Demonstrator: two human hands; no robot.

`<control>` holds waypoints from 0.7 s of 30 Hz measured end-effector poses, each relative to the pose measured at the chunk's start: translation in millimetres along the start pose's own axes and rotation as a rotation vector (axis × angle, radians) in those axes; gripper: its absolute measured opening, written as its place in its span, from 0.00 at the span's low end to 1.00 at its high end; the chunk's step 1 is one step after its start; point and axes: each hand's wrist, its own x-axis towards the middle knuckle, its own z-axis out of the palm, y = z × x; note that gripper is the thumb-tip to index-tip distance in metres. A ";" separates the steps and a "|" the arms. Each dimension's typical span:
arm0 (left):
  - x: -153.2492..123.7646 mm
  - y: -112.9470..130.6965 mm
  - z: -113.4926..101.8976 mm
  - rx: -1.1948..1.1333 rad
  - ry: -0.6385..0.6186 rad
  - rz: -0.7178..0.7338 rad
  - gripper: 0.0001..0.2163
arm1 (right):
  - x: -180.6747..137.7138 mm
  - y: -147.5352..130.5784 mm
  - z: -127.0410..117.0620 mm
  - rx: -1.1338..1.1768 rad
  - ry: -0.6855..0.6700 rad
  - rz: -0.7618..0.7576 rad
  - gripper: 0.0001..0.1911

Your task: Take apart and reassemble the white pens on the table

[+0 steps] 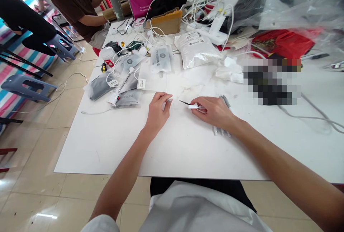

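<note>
My left hand (159, 110) rests on the white table (113, 142), fingers curled in a pinch around a small silver piece (169, 100) at its fingertips. My right hand (213, 111) lies a little to the right, closed on a thin tool with a white handle and a dark pointed tip (188, 104). The tip points left toward the silver piece, a short gap apart. Grey pens (225, 100) lie just behind the right hand, and several more grey stick-like things (221, 131) show under the wrist.
Plastic pouches with dark contents (160, 59), white cables (120, 63) and a cardboard box (166, 22) crowd the far table. A person in a brown top (72, 0) sits at the far left corner. Grey stools (25, 86) stand on the floor to the left.
</note>
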 end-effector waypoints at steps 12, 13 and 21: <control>-1.2 -5.1 0.3 0.019 -0.003 -0.011 0.10 | -0.6 0.1 0.2 -0.002 -0.013 0.009 0.04; -1.2 -5.2 0.1 0.020 -0.001 -0.011 0.10 | -0.4 -0.1 0.0 -0.001 -0.018 0.012 0.04; -0.8 -3.7 -0.1 0.015 -0.003 -0.023 0.11 | 0.3 -0.5 -0.7 0.015 -0.041 0.029 0.04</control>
